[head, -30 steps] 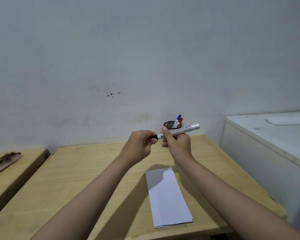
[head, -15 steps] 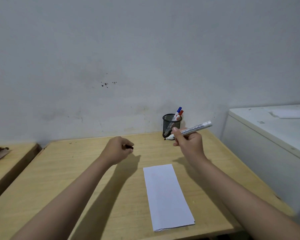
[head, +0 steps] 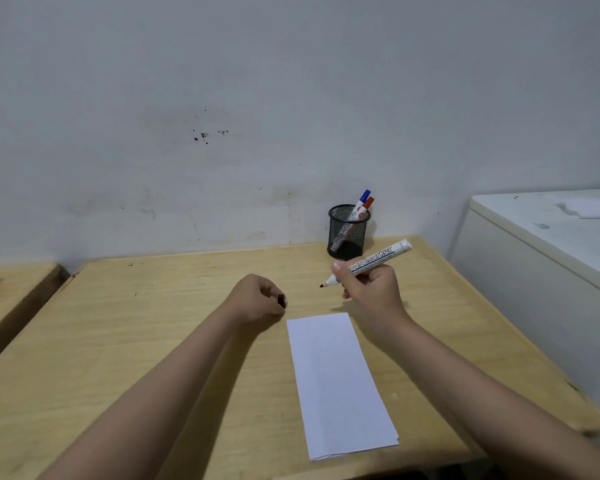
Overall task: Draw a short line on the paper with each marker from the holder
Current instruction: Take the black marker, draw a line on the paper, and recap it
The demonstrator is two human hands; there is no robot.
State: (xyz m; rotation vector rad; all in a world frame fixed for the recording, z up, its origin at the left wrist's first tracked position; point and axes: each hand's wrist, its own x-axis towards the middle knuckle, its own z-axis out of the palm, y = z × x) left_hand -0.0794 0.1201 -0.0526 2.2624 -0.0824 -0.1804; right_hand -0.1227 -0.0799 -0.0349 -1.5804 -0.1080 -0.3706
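Two markers [head: 363, 203] remain in the holder [head: 347, 232] behind the paper [head: 336, 382]. Right hand [head: 371, 289] grips the uncapped marker [head: 371, 263] just beyond the paper; left hand [head: 260, 299] is clenched on its cap [head: 282, 300]. First line pending: lower tip to sheet.

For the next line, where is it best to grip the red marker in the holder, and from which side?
Probably by its capped top end, from above. The red marker leans right in the mesh holder; only that end clears the rim. The blue marker lies close against it, so pinch from the right.
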